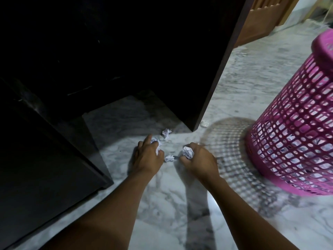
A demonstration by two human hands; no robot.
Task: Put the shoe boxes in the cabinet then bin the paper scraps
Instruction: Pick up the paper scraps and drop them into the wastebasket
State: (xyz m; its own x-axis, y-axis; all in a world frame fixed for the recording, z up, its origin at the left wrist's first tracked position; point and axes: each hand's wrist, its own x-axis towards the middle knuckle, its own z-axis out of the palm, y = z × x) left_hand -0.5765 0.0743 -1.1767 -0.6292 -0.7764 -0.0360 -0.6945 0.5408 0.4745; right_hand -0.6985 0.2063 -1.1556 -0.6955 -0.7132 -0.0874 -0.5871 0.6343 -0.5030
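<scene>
A dark cabinet (108, 51) fills the upper left, standing on the marble floor (180, 204). At right, a pink lattice basket (297, 114) holds white paper. The left hand (148, 157) curls round a crumpled paper scrap (156, 143), and the right hand (200, 159) grips another paper ball (188, 152). A small scrap (169, 158) lies between them on the floor, and a further scrap (166, 132) lies near the cabinet.
</scene>
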